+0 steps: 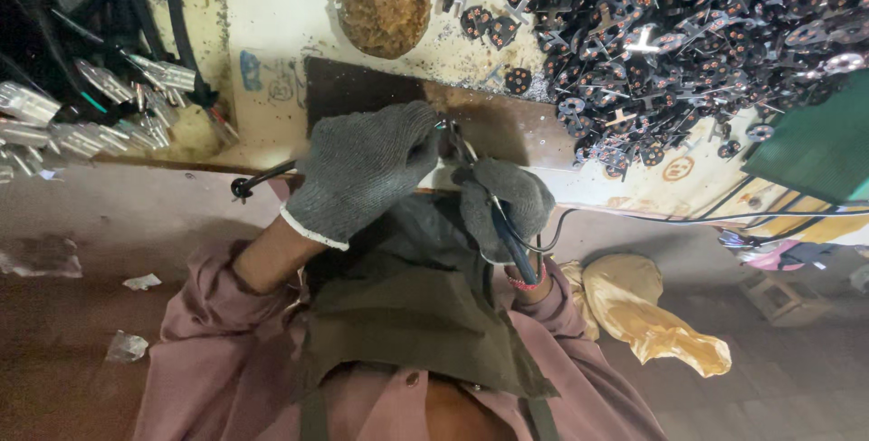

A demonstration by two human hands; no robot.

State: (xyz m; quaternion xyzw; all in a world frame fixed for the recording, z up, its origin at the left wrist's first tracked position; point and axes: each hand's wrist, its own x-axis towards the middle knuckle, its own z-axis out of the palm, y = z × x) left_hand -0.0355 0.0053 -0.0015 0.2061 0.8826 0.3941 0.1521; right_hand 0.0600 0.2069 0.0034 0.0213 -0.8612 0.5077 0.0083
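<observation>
My left hand [362, 174], in a grey knit glove, is closed over a thin black cable [262, 178] that sticks out to its left. My right hand [507, 201], also in a grey glove, grips a soldering iron by its dark blue handle [514, 255]. The iron's tip points up to where the two hands meet, at the front edge of a dark plate [362, 88] on the bench. What sits between the fingertips is hidden by the gloves. A thin cord [634, 216] runs from the iron off to the right.
A big heap of small black parts with copper dots [688, 33] fills the bench's upper right. A round tin of brown wool [385, 2] stands behind the plate. Cables with silvery plugs [90, 110] lie at left, a green tray [815, 142] at right, a yellow cloth [652, 314] below.
</observation>
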